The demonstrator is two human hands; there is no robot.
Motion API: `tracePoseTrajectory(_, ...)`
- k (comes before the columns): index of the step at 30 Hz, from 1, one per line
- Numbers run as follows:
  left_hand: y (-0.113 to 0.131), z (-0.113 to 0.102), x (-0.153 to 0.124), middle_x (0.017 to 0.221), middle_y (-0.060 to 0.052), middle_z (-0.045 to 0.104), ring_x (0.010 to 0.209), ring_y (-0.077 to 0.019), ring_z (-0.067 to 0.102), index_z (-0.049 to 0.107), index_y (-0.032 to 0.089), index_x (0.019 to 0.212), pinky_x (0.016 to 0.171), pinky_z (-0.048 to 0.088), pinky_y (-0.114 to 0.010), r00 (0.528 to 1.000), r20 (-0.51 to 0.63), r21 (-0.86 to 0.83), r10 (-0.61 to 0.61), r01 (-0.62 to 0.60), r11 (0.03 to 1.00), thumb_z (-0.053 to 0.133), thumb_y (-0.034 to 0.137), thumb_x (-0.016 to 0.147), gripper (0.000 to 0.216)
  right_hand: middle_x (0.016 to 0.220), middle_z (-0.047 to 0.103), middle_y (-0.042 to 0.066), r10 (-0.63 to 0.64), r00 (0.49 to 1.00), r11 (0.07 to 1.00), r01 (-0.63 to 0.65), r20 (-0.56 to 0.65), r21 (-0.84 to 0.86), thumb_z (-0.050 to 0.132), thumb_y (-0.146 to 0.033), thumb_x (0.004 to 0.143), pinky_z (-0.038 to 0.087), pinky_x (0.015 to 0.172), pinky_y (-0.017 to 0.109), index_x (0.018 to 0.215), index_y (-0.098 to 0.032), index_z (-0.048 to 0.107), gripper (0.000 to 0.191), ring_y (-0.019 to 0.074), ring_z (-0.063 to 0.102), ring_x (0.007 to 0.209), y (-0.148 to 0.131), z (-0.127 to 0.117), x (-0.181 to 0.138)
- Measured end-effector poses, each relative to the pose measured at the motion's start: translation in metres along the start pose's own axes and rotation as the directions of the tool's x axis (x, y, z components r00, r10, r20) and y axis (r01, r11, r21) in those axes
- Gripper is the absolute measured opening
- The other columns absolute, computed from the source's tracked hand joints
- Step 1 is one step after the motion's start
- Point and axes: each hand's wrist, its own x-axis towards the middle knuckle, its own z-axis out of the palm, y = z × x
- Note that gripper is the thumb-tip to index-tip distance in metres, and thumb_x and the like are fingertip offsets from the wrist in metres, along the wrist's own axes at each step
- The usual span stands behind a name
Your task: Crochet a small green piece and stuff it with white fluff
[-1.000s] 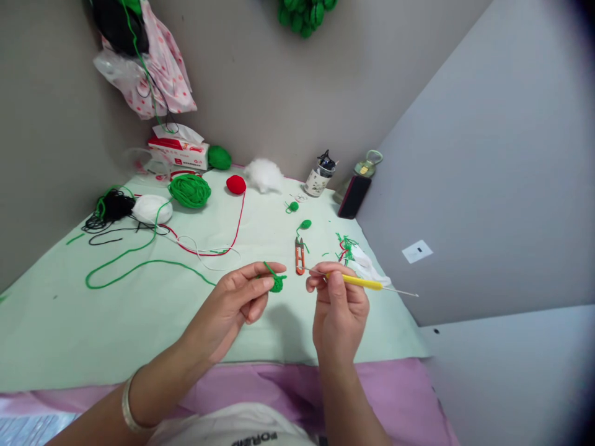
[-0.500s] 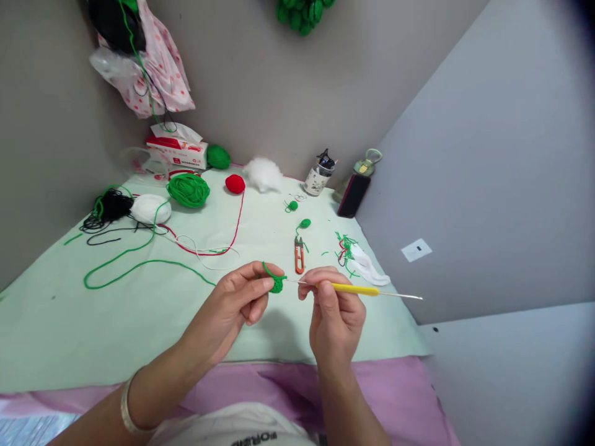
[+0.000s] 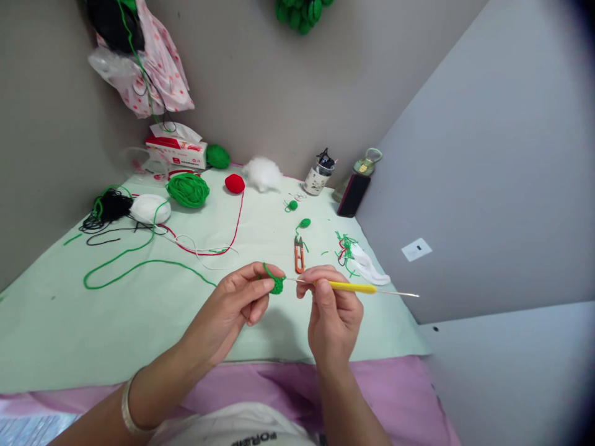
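My left hand (image 3: 242,297) pinches a small green crochet piece (image 3: 277,285) between thumb and fingers, with green yarn looped over the index finger. From there the strand runs left across the table to a green yarn ball (image 3: 188,189). A double-ended crochet hook (image 3: 352,287) with a yellow grip is held by my right hand (image 3: 333,313) like a pencil. Its thin left end reaches the edge of the green piece; whether it passes through a stitch is too small to tell. Just beyond my hands lie orange thread snips (image 3: 299,255).
Two small green crocheted pieces, one of them an oval (image 3: 305,223), lie beyond the snips. A red yarn ball (image 3: 235,183), white stuffing (image 3: 263,174), a pen cup (image 3: 319,176) and a phone (image 3: 354,195) line the back. Yarn scraps (image 3: 344,245) and white cloth (image 3: 369,265) lie right.
My right hand and the hook have shifted slightly left, closer to the green piece. My left hand keeps its pinch, nearly still.
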Motion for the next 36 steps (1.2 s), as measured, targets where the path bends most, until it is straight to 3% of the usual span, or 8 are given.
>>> tracePoseTrajectory(6,0.0,0.003,-0.001,0.072,0.005,0.053,0.046,-0.0009,0.036,0.078,0.019,0.093,0.046,0.024,-0.019,1.0,0.006,0.013,0.007,-0.008,1.0,0.077,0.026,0.087,0.01,0.083,0.066,0.002,-0.001,1.0,1.0,0.001,0.02,0.016,0.057,-0.023,0.102,0.046,0.067,0.032,0.093,-0.025,0.075,0.02,0.0149,0.058,0.073,0.001,0.002,-0.001)
tracePoseTrajectory(12,0.0,0.007,-0.003,0.075,0.007,0.055,0.041,-0.0002,0.037,0.071,0.024,0.122,0.044,0.025,-0.02,1.0,0.019,0.03,-0.013,0.013,0.999,0.08,0.027,0.085,0.038,0.086,0.069,0.003,-0.012,0.997,0.999,0.016,0.073,-0.045,0.058,-0.024,0.101,0.049,0.067,0.033,0.094,-0.025,0.077,0.02,0.0171,0.06,0.077,0.002,0.003,-0.001)
tracePoseTrajectory(15,0.0,0.006,-0.003,0.079,0.005,0.06,0.04,-0.0002,0.039,0.068,0.023,0.128,0.044,0.028,-0.02,1.0,0.021,0.051,-0.019,0.018,0.999,0.081,0.026,0.084,0.046,0.089,0.072,0.004,-0.013,0.994,0.996,0.022,0.105,-0.085,0.058,-0.025,0.101,0.052,0.071,0.034,0.096,-0.026,0.077,0.02,0.0195,0.065,0.085,0.003,0.002,-0.002)
tracePoseTrajectory(21,0.0,0.004,-0.004,0.079,0.005,0.061,0.048,-0.0043,0.053,0.071,0.023,0.123,0.052,0.043,-0.021,1.0,0.012,0.045,-0.003,0.003,0.999,0.082,0.029,0.084,0.041,0.089,0.072,0.003,0.099,0.993,0.993,-0.102,0.057,0.061,0.061,-0.028,0.1,0.053,0.069,0.03,0.093,-0.025,0.077,0.018,0.0156,0.064,0.078,0.006,0.001,-0.001)
tracePoseTrajectory(24,0.002,0.005,-0.003,0.082,0.004,0.063,0.05,-0.0047,0.054,0.074,0.022,0.118,0.053,0.045,-0.022,1.0,-0.018,0.042,0.018,-0.017,0.999,0.083,0.029,0.082,0.038,0.086,0.072,0.003,0.184,0.982,0.973,-0.186,0.033,0.136,0.063,-0.033,0.099,0.055,0.068,0.029,0.089,-0.023,0.076,0.019,0.0135,0.062,0.071,0.006,0.001,0.002)
tracePoseTrajectory(28,0.002,0.005,-0.003,0.077,0.004,0.062,0.053,-0.0067,0.054,0.075,0.021,0.116,0.055,0.046,-0.022,0.999,-0.049,0.064,0.025,-0.021,0.998,0.083,0.029,0.081,0.037,0.083,0.072,0.002,0.205,0.977,0.964,-0.212,0.061,0.16,0.06,-0.034,0.1,0.054,0.067,0.028,0.087,-0.022,0.073,0.023,0.0126,0.062,0.068,0.005,0.0,0.005)
tracePoseTrajectory(32,0.001,0.003,-0.004,0.076,0.004,0.062,0.054,-0.0081,0.056,0.074,0.022,0.116,0.058,0.048,-0.024,0.996,-0.059,0.119,0.067,-0.06,0.991,0.082,0.03,0.082,0.035,0.087,0.073,0.002,0.13,0.987,0.989,-0.136,0.097,0.056,0.055,-0.03,0.103,0.054,0.07,0.029,0.092,-0.023,0.073,0.023,0.0138,0.066,0.074,0.001,-0.003,0.003)
tracePoseTrajectory(36,0.0,0.006,-0.007,0.081,0.004,0.061,0.057,-0.0086,0.058,0.074,0.024,0.115,0.061,0.052,-0.025,0.977,-0.121,0.234,0.174,-0.142,0.962,0.082,0.026,0.082,0.034,0.093,0.075,0.003,-0.078,0.987,0.974,0.105,0.139,-0.199,0.05,-0.019,0.103,0.055,0.073,0.034,0.102,-0.026,0.073,0.024,0.0171,0.068,0.081,-0.004,-0.005,-0.003)
